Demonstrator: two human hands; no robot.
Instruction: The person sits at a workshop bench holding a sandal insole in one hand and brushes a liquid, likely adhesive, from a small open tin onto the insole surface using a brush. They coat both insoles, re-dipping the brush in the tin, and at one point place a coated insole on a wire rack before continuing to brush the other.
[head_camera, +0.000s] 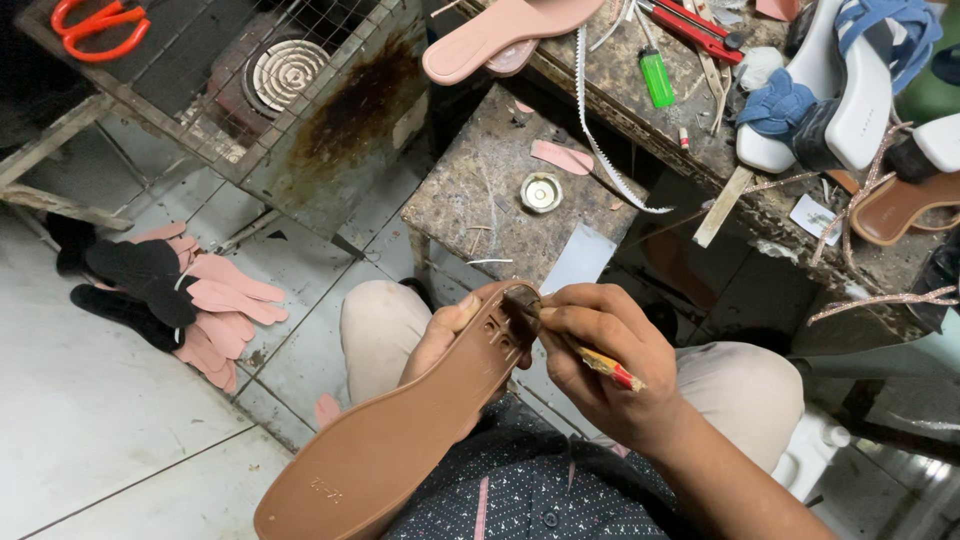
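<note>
Two hands work over the lap: left hand (440, 340) grips the brown sole (400, 440), right hand (600, 355) clenched on a brush (575, 345) coating its heel end; steady short strokes seem required.

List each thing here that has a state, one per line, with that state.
Brown sole: held up in the left hand, underside showing.
Brush: gripped in the right hand, its tip on the sole's heel end.
Small tin: open, on the low stand.
Orange scissors: closed, lying on the wire grid.
Pink insole pieces: heaped on the floor with black ones.
Green lighter: lying flat on the bench.
</note>
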